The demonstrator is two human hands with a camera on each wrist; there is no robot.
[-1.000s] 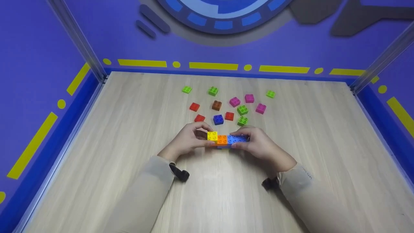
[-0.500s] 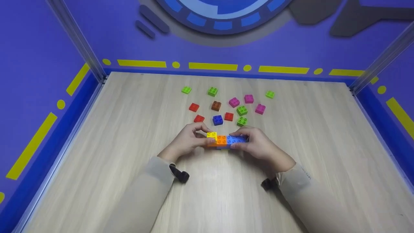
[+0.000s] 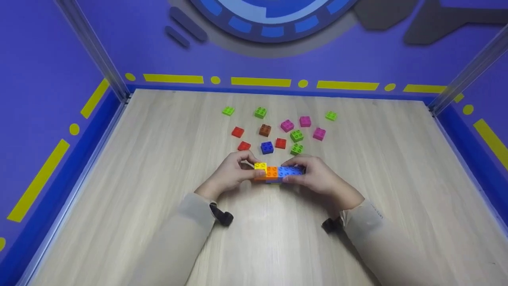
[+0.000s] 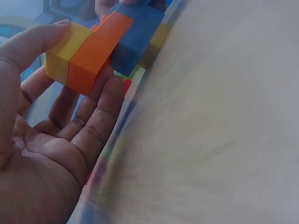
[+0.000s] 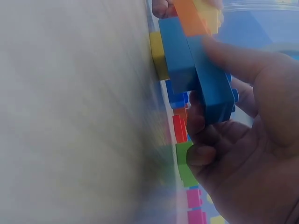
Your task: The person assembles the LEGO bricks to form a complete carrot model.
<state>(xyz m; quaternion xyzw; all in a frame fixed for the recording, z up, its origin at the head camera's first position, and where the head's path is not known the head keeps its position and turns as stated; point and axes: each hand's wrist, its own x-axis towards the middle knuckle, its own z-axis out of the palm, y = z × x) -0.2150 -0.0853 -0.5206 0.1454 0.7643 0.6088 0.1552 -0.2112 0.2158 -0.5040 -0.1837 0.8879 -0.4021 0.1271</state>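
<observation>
A joined stack of toy building bricks is held by both hands near the middle of the table. My left hand [image 3: 232, 172] pinches its left end, thumb on the yellow brick [image 4: 60, 63] that sits on top of an orange brick [image 4: 96, 56]. At the other end, my right hand [image 3: 319, 178] grips the upper blue brick [image 5: 215, 88] between thumb and fingers. Beneath the orange and upper blue bricks is another blue brick [image 5: 177, 56], and under that a second yellow brick [image 5: 159, 56], close to the tabletop in the right wrist view.
Loose bricks lie beyond the hands: a dark blue one [image 3: 267, 147], a brown one [image 3: 265, 130], red ones [image 3: 281, 143], pink ones [image 3: 304, 121] and green ones [image 3: 297, 136]. Blue-purple panels [image 3: 158, 51] wall the wooden table [image 3: 166, 119] at the back and sides.
My left thumb has shifted up slightly on the front of the top yellow brick since a second ago. Both hands keep their places, and the loose bricks stay put.
</observation>
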